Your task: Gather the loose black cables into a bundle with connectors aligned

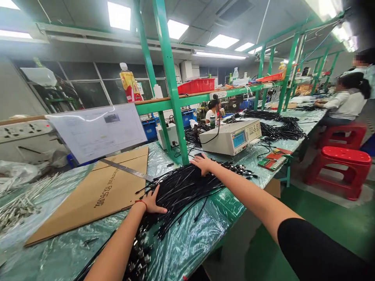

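While hands [152, 201] press cables [181, 187], cardboard [96, 195] lettering unreadable

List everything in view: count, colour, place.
cable bundle: one heap, black, bench centre
cardboard sheet: one, brown, left of the cables
steel ruler: one, silver, on the cardboard
test instrument: one, beige, behind the cables
document board: one, white, behind the cardboard
plastic stools: two, red, right aisle
crate: one, red, upper shelf
seated people: several, far benches
left hand: flat on the cables' near-left edge
right hand: flat on the cables' far end
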`<state>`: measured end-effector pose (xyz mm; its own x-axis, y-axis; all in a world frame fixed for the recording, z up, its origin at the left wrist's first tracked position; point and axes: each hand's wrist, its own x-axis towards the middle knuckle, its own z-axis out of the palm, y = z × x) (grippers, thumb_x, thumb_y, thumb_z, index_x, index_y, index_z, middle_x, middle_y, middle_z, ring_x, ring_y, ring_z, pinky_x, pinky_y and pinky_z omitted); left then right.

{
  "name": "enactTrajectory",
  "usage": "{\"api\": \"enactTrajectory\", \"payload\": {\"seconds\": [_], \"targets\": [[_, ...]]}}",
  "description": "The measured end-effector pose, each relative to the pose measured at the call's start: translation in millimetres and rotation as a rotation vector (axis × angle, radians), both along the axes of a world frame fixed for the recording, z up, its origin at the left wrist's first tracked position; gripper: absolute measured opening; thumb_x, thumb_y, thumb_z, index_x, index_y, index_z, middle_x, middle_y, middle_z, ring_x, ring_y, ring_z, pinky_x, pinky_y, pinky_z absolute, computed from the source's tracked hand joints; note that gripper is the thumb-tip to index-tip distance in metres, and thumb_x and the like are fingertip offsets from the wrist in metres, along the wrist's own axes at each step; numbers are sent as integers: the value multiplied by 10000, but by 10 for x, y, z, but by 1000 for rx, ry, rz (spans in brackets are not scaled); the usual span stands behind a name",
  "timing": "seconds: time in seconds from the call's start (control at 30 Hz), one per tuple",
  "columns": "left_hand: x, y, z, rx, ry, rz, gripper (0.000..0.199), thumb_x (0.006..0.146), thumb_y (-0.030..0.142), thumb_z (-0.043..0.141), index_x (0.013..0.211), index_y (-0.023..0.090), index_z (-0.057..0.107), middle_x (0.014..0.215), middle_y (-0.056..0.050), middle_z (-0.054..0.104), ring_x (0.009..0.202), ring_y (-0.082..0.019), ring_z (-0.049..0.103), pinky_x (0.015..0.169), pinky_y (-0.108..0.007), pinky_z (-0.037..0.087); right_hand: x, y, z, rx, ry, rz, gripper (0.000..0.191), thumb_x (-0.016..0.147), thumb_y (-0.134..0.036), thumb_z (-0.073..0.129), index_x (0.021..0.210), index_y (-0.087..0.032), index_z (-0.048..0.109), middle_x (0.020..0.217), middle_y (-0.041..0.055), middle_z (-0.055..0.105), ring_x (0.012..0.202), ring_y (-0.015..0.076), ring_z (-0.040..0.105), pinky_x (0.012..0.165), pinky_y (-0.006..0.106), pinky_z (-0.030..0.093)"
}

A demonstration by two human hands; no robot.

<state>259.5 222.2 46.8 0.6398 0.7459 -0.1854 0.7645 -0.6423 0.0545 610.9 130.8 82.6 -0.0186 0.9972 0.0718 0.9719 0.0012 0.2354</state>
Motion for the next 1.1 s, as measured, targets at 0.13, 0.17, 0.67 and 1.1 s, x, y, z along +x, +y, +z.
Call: {"api": "enactTrajectory", "payload": {"seconds": [0.13,0.17,0.67,1.1], "targets": [[125,61,-178,-43,8,3,696,935,533,599,1507,213,362,1513,-156,401,1368,-368,417,1116,-636,336,120,226,-92,-122,-41,-4,417,957,-386,611,1309,-167,565,1330,111,578,1187,261,590,1009,511,496],[141,64,-206,-49,-1,-10,705,929,537,607,1505,212,363,1506,-156,409,1372,-371,410,1119,-638,328,165,239,-107,-140,-49,4,403,956,-387,613,1289,-163,577,1315,109,587,1176,256,595,1001,503,501],[883,-339,-103,26,-169,-164,782,904,595,605,1526,212,324,1495,-160,416,1334,-358,448,1089,-599,377,1071,-170,21,-192,54,19,358,960,-377,607,1257,-177,599,1330,109,580,1185,248,586,1008,488,502],[1145,-1087,-344,177,-188,-132,841,858,723,518,1566,444,158,1664,-41,169,1456,-545,137,1058,-815,116,1107,-201,-266,-101,152,16,396,966,-401,593,1295,-182,576,1328,110,581,1179,250,590,1014,497,493]]}}
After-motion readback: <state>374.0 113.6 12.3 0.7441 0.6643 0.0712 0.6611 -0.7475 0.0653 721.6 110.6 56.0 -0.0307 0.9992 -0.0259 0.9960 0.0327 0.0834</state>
